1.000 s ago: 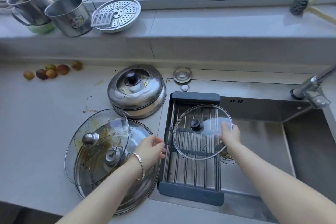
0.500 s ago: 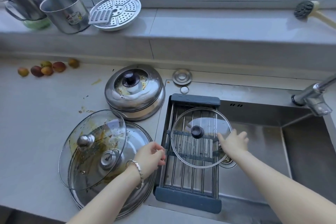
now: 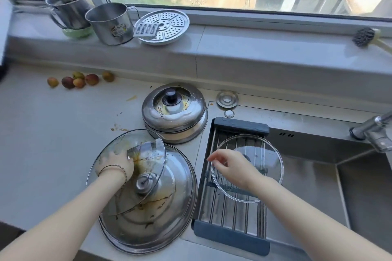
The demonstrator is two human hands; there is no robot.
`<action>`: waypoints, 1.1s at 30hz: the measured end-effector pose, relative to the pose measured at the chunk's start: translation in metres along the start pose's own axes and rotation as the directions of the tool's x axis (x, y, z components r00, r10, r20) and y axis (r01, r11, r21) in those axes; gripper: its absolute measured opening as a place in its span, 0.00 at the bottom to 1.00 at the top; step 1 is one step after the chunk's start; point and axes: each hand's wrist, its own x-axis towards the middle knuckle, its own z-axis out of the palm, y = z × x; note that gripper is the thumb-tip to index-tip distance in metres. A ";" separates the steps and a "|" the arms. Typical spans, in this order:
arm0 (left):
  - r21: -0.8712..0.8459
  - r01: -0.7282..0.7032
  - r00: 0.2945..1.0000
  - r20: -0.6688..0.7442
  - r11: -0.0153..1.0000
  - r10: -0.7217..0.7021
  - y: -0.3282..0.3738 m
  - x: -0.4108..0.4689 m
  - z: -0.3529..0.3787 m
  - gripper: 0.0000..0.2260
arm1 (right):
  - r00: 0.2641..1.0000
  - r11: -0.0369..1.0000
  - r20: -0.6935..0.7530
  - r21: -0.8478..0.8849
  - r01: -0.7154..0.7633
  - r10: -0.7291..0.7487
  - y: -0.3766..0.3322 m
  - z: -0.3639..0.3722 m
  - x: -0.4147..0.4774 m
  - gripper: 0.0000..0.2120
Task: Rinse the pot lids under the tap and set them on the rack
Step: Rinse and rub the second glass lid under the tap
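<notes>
A clear glass lid point(image 3: 267, 155) lies flat on the dark-framed rack point(image 3: 232, 238) across the sink's left side. My right hand point(image 3: 232, 167) hovers over its left half with fingers apart, holding nothing. A dirty glass lid point(image 3: 148, 146), streaked with brown sauce, leans tilted on a large steel lid point(image 3: 171, 210) on the counter. My left hand point(image 3: 115, 164) covers the dirty glass lid's knob and grips it. A domed steel lid point(image 3: 174, 112) with a black knob stands behind them. The tap point(image 3: 374, 129) juts in at the right edge.
The steel sink point(image 3: 307, 188) lies right of the rack. Two steel mugs point(image 3: 110, 23), a perforated steamer plate point(image 3: 163, 25) and a brush point(image 3: 366, 37) sit on the window sill. Several small fruits point(image 3: 79, 80) and a sink plug point(image 3: 227, 98) rest on the counter.
My right hand let go of the clear lid, which now rests on the rack, and moved left. My left hand reached left onto the dirty glass lid's knob.
</notes>
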 end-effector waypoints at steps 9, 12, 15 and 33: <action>-0.243 -0.139 0.987 -0.118 0.960 0.113 -0.021 0.010 0.001 0.11 | 0.992 0.983 -0.012 0.137 -0.124 0.127 0.000 0.029 -0.016 0.10; -0.240 -0.249 0.958 -0.203 0.938 0.202 -0.008 -0.011 -0.012 0.08 | 0.980 0.951 -0.090 0.272 -0.148 0.178 -0.009 0.029 -0.016 0.08; -0.248 -0.412 0.901 -0.253 0.877 0.352 0.018 -0.050 -0.033 0.07 | 0.940 0.887 -0.118 0.388 -0.252 0.319 -0.012 0.019 -0.014 0.18; -0.522 -0.463 0.886 -0.302 0.716 0.353 0.233 -0.199 -0.033 0.33 | 0.589 0.280 -0.141 0.948 -0.151 0.795 0.159 -0.127 -0.172 0.19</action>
